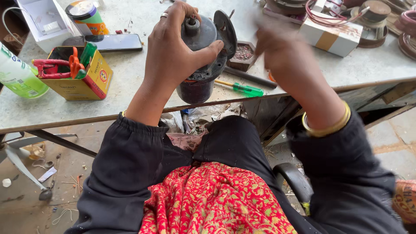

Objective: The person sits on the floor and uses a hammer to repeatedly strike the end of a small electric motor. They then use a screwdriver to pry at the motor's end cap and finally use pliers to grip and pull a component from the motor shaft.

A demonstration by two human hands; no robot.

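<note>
Head view: left hand (173, 47) grips dark motor (203, 56); right hand (281, 56) blurred

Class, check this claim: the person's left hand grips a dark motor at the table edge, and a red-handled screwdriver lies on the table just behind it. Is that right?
Not quite. The head view shows the screwdriver has a green handle, not red. The left hand does grip the dark motor at the table edge.

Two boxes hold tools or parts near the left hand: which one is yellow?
The yellow box with red and green tool handles; the open box behind it is white.
</note>
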